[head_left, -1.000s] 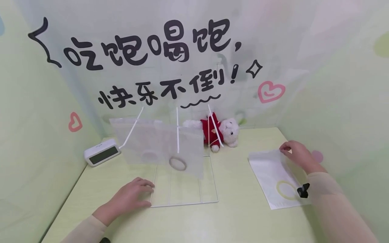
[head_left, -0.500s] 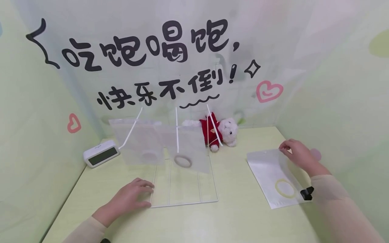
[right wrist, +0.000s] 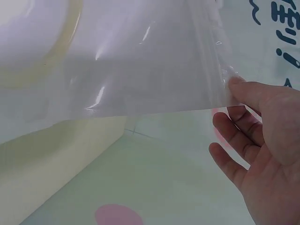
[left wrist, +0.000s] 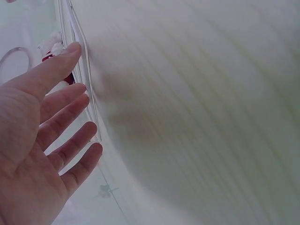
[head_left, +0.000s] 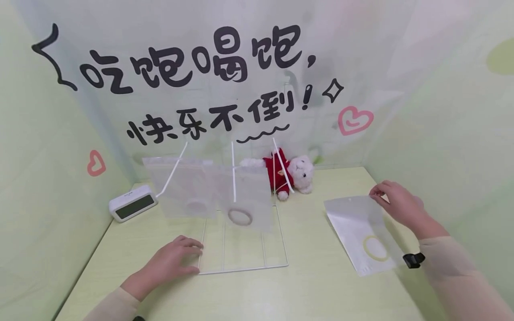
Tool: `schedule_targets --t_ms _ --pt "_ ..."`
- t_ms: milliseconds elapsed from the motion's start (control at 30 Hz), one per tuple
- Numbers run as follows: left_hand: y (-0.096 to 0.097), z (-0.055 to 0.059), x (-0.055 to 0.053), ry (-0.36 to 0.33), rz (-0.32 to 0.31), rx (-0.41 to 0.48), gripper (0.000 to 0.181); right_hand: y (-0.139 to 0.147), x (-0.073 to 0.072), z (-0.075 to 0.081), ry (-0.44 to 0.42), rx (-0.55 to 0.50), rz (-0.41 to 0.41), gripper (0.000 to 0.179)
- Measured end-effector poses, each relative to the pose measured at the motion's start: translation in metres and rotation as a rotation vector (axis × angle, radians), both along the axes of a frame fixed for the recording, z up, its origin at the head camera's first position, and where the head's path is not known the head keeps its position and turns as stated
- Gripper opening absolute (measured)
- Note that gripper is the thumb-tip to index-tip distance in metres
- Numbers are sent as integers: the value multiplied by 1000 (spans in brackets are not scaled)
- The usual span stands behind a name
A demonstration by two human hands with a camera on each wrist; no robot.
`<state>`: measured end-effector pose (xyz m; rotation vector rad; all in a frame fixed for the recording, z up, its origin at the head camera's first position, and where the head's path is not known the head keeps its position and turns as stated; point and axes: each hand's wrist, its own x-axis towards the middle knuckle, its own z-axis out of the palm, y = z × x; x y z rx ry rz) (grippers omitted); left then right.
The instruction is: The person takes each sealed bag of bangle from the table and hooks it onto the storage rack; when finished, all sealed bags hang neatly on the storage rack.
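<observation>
My right hand [head_left: 403, 207] pinches the upper right corner of a clear zip bag [head_left: 351, 223] on the table's right side. A pale yellow ring [head_left: 365, 248] shows low in that bag. In the right wrist view, thumb and forefinger meet at the bag's zip end [right wrist: 211, 61], the other fingers held apart from it. My left hand [head_left: 166, 261] lies at the left front of a white wire rack [head_left: 242, 270], straight fingertips right at its base wire. Two more clear bags hang on the rack, a left bag [head_left: 176, 187] and a right bag [head_left: 253, 191] with a brownish ring [head_left: 230, 217].
A white digital clock [head_left: 132, 203] stands at the back left of the pale wooden table [head_left: 321, 294]. Behind the rack a plush toy in a red top [head_left: 273, 174] lies on its side. Light fabric walls with black lettering [head_left: 229, 53] enclose the table.
The right hand has risen slightly and drawn the bag's corner up, so the bag tilts more. The right bag on the rack has swung a little. The left hand stays in place.
</observation>
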<state>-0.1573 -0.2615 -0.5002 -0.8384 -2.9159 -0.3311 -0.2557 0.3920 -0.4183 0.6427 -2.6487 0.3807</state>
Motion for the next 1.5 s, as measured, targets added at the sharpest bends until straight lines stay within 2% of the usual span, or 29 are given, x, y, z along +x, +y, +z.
schedule_targets --t_ms 367,600,967,1333,1500 --pt "1 1 0 4 -6 1 42 -24 19 37 146 -6 62 20" --pt "1 3 0 3 -13 2 42 -35 32 55 176 -55 114 26" --pt "2 5 0 18 -24 11 41 -55 45 82 261 -132 256 41" --pt "2 4 0 4 -24 0 42 -82 66 102 268 -160 353 28" --pt "3 4 1 12 -12 2 41 -99 66 108 277 -182 437 22"
